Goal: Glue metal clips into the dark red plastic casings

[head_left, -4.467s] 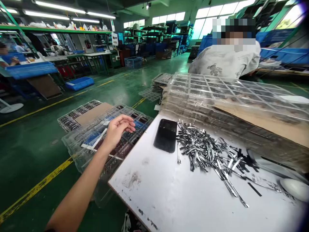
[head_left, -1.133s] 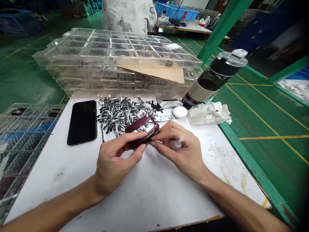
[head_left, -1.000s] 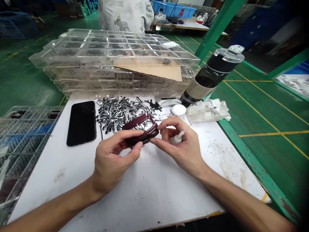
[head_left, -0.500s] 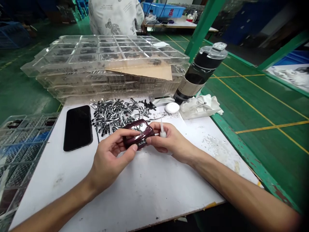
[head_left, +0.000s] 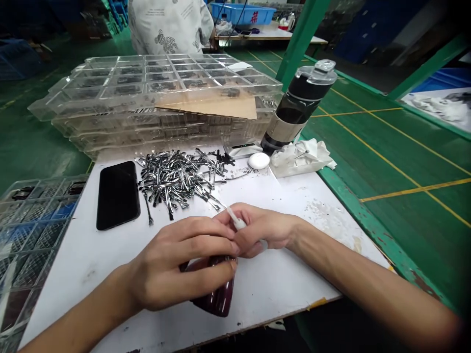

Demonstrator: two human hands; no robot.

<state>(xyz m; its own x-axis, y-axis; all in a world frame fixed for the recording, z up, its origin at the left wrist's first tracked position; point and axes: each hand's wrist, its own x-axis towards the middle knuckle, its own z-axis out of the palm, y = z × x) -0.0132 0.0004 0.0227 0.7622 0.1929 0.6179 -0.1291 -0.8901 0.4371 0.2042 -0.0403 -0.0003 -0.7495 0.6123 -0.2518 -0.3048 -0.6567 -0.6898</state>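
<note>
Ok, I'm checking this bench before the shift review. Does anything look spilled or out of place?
The loose metal clips lie in an untidy heap on the white table, and one clip has strayed toward the black phone. The green table edge also shows chipped paint.

- Glossy green painted floor point(head_left: 371, 147), marked with yellow lines point(head_left: 401, 192) that cross to the right of the workbench.
- White-topped workbench point(head_left: 316, 211) in the foreground, its edge trimmed in chipped green metal point(head_left: 379, 245).
- 1 green steel post point(head_left: 300, 41) rising beyond the bench, and a green beam point(head_left: 427, 66) slanting across the upper right.
- Far table point(head_left: 272, 38) bearing a blue plastic crate point(head_left: 243, 13).
- Dark blue panels point(head_left: 379, 24) behind the post.
- Stacked blue crates point(head_left: 117, 14) in the far upper left, and a blue mesh crate point(head_left: 16, 59) on the floor at the left.
- A person in a printed white shirt point(head_left: 165, 24) at the far side.
</note>
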